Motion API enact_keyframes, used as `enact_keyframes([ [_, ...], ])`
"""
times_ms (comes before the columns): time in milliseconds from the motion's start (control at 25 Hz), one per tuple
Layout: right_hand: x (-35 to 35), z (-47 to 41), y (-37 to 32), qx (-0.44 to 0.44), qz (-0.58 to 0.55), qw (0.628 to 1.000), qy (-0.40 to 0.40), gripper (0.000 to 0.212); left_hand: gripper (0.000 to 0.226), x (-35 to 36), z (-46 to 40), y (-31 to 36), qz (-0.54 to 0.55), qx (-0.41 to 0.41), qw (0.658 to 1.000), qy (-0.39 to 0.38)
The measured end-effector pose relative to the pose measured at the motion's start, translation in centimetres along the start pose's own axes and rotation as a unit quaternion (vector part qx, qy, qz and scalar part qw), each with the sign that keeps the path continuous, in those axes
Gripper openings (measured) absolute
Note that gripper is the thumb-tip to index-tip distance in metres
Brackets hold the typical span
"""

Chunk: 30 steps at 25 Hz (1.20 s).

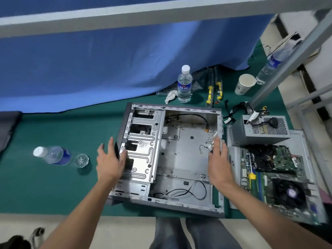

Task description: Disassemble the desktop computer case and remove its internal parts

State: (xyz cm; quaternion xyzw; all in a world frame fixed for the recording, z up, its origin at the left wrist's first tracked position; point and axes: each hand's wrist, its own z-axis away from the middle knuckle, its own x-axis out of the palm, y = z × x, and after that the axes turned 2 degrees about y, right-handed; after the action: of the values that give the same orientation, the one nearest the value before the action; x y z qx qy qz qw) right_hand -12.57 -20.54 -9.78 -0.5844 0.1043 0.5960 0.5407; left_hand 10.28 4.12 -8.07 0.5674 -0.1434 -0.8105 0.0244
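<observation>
The case [181,151] lies open-side up at the centre of the frame on the green mat [45,186], its long axis running from the lower edge of the frame up toward the blue cloth [107,69]. The two hands flank it across its short axis. The left hand [109,162] is at the case's left wall, fingers straight and spread, fingertips over the edge of the drive cage [142,146]; whether it touches the metal I cannot tell. The right hand [218,164] is at the right wall, fingers extended along it and holding nothing that I can make out. Neither hand is clamped on anything. Each is about equally near its own wall, so a two-handed lift or turn of the case looks like the likely next move.

The case looks almost stripped: a bare grey floor, the drive cage still fixed at its left, and thin black cables [186,191] loose along the near and far ends.

At the right of the frame, just beside the case, sit the power supply [258,130] and, below it, the motherboard [274,177] with its fan, both resting on a grey panel [305,141].
</observation>
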Motion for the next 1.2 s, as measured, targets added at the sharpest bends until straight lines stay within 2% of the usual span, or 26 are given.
enact_keyframes([
  [80, 0.5, -0.2, 0.0, 0.014, 0.021, 1.0, 0.006, 0.079, 0.064, 0.3, -0.6, -0.9, -0.008, 0.031, 0.999, -0.037],
  [200, 0.4, -1.0, -0.1, -0.002, 0.045, 0.999, 0.003, 0.081, 0.061, 1.1, -0.2, -1.6, -0.056, 0.072, 0.996, 0.015],
  [400, 0.2, -2.1, -1.5, -0.015, 0.048, 0.999, 0.014, 0.064, 0.063, 1.3, 0.2, -2.3, -0.013, 0.036, 0.999, 0.012],
  [520, 0.7, -0.7, -1.1, -0.024, 0.092, 0.995, 0.022, 0.066, 0.063, 1.5, 0.7, -1.3, 0.045, 0.057, 0.997, 0.015],
  [800, 1.1, 0.0, -0.8, -0.033, 0.118, 0.992, 0.023, 0.07, 0.061, 2.7, 1.2, -1.2, -0.029, 0.089, 0.993, 0.075],
  [1040, 1.5, 4.4, 0.4, -0.035, 0.105, 0.994, 0.007, 0.084, 0.069, 3.2, 2.9, -1.6, -0.079, 0.065, 0.993, 0.059],
  [1200, 1.9, 5.3, 0.7, -0.019, 0.116, 0.993, 0.0, 0.083, 0.073, 4.0, 5.0, -1.2, -0.088, 0.039, 0.994, 0.054],
])
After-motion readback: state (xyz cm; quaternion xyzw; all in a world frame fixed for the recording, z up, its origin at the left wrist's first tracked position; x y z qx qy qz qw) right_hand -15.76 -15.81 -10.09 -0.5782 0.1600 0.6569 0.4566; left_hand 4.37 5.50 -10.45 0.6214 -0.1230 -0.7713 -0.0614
